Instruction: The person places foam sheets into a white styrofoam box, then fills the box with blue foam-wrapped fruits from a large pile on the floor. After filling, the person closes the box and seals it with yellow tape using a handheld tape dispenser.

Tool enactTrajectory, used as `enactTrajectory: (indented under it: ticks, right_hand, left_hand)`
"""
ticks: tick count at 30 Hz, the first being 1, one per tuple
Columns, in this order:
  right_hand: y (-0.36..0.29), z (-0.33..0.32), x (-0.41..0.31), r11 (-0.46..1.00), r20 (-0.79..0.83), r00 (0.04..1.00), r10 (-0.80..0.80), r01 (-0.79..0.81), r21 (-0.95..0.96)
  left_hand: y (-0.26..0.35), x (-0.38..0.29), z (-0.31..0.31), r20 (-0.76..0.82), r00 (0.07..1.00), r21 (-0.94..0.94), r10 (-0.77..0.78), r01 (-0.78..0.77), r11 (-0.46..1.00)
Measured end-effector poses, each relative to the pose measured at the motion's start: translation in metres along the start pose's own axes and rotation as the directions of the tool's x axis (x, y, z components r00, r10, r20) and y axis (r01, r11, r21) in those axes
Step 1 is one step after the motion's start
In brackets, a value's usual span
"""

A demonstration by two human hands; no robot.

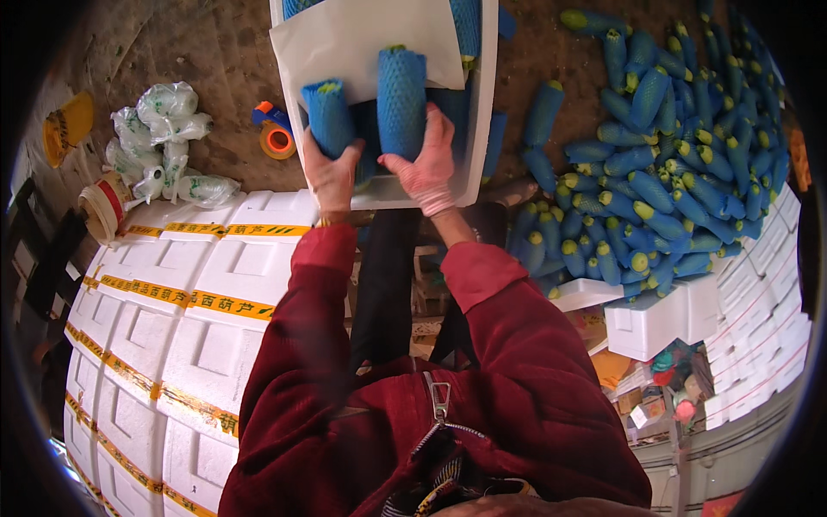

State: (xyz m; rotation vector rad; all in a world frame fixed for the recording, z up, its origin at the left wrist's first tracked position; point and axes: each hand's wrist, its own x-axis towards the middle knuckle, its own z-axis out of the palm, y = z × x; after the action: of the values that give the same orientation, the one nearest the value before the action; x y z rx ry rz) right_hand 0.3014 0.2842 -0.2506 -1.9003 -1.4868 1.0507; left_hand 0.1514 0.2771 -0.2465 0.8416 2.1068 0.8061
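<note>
Before me stands a white foam box [483, 139] with netted squashes inside it. My left hand [333, 171] grips a green squash in a blue foam net [328, 119], tilted at the box's left side. In my right hand [426, 161] is a second blue-netted squash [402, 103], its green end pointing away from me. Both squashes are over the near half of the box. A white paper sheet [368, 42] covers much of the far half, and further netted squashes [466, 29] show past its edges. The lower layer is mostly hidden by my hands and the sheet.
A large heap of netted squashes [665, 174] lies on the floor to the right, beside white foam pieces [659, 316]. Taped white foam boxes [213, 342] stand at left. Beyond them are a tape dispenser [274, 129], clear plastic bundles [165, 139] and a tape roll [102, 210].
</note>
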Motion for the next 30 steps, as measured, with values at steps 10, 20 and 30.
enactTrajectory:
  ticks: [10,20,30]
  right_hand:
    - [-0.011,0.011,-0.015,0.954,0.208,0.96,0.189,-0.129,-0.27]
    - [-0.007,-0.145,-0.152,0.914,0.529,0.818,0.226,0.01,-0.406]
    - [-0.001,-0.174,-0.242,0.879,0.576,0.743,0.342,-0.035,-0.476]
  left_hand:
    - [0.009,0.004,-0.018,0.218,0.974,0.203,0.053,-0.099,0.974]
    - [0.032,-0.237,-0.146,0.908,0.256,0.223,0.331,-0.965,0.136]
    - [0.039,-0.247,-0.134,0.954,0.131,0.241,-0.27,-0.872,0.427]
